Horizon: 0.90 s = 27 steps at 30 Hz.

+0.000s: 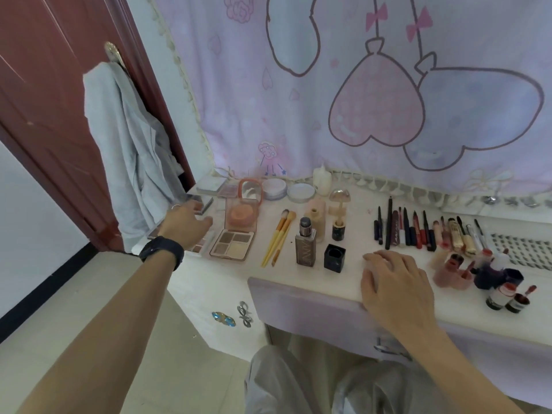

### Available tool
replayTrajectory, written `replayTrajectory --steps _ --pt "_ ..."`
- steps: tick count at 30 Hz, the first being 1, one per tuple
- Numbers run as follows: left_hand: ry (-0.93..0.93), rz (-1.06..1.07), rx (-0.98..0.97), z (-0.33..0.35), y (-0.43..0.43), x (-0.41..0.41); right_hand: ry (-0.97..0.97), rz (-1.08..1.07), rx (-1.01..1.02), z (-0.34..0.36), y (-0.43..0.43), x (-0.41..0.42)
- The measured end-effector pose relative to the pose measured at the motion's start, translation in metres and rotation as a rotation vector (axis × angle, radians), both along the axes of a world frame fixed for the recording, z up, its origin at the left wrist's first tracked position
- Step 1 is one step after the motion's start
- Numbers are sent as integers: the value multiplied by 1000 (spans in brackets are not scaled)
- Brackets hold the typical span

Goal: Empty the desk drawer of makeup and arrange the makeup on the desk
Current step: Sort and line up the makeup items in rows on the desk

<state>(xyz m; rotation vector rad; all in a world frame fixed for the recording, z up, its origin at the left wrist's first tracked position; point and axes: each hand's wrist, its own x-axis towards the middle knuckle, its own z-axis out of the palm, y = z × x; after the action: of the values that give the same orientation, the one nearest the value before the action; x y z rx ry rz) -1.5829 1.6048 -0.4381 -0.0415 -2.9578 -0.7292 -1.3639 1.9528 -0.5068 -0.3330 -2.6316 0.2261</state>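
Note:
Makeup lies spread across the white desk. My left hand, a black watch on its wrist, reaches over the palettes at the desk's left end, fingers relaxed beside a small grey compact. An open eyeshadow palette and an orange blush case lie just right of it. My right hand rests flat on the desk's front edge above the lilac drawer front. Two yellow brushes, a foundation bottle and a row of pencils and lipsticks lie between and beyond the hands.
Small red and dark bottles cluster at the right front. Round powder jars stand at the back against a pink cartoon curtain. A grey garment hangs on the red door to the left. My knees are under the desk.

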Motion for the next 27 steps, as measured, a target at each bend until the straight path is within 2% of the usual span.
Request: replayTrajectory --steps 6,15,19,27 --pt "-39 -46 -107 12 14 -42 -37 15 16 1 3 -14" --pt "-88 -63 -181 6 34 -87 16 11 3 -3 5 -14" --pt "-149 -138 -240 8 44 -99 9 6 -18 -1 3 -15" --pt "-145 -174 -347 8 49 -110 20 5 -46 1 1 -15"
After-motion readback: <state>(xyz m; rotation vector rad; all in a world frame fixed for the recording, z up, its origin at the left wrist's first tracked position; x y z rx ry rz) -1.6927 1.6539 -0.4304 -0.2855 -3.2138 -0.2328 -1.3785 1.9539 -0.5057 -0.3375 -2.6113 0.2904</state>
